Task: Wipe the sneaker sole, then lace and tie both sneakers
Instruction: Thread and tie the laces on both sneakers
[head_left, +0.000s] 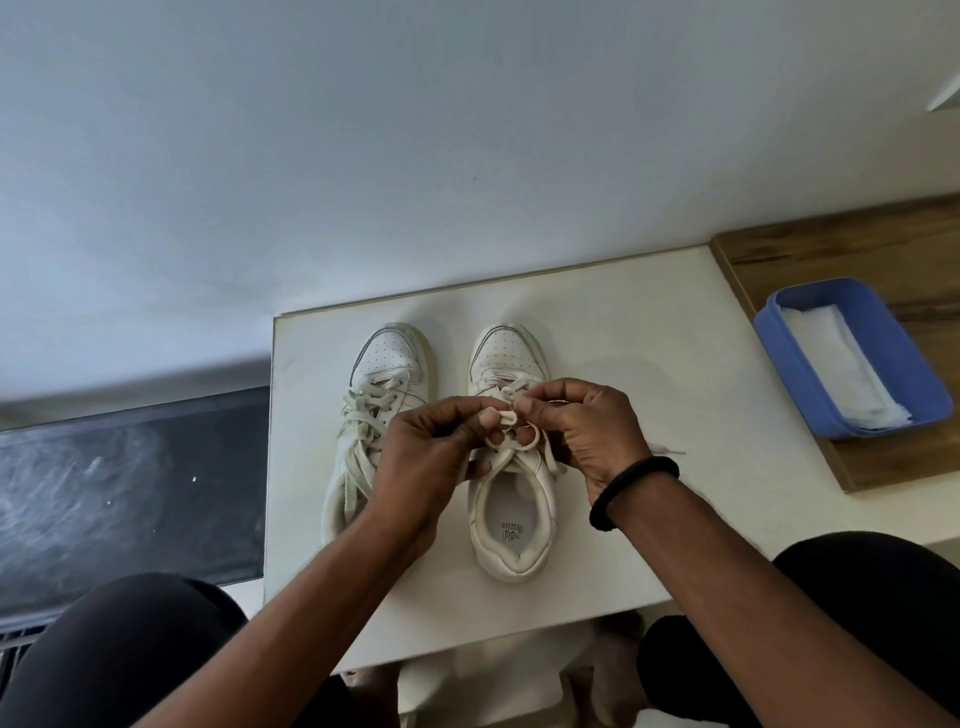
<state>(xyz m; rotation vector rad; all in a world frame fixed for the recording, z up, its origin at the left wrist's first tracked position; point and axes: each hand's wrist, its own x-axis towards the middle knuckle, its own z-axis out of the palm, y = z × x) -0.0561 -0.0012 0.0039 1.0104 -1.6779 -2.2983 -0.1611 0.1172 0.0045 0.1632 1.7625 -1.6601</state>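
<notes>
Both sneakers sit side by side on the counter (649, 364), toes pointing away, so the laces face the person. The left hand (431, 447) and right hand (576, 431) each pinch the lace (506, 415) over the right sneaker (514, 540), close together, probably mid-knot. The left sneaker (384, 364) looks laced already. The blue tub (914, 364) of wipes (841, 364) sits well off to the right.

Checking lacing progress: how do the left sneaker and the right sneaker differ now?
On the right sneaker the lace is pinched into a loop by the left hand and right hand; on the left sneaker the lace lies untouched. The right sneaker's opening shows; the left sneaker's is mostly hidden behind the left arm. Both are white, toes pointing away on the white table.
</notes>
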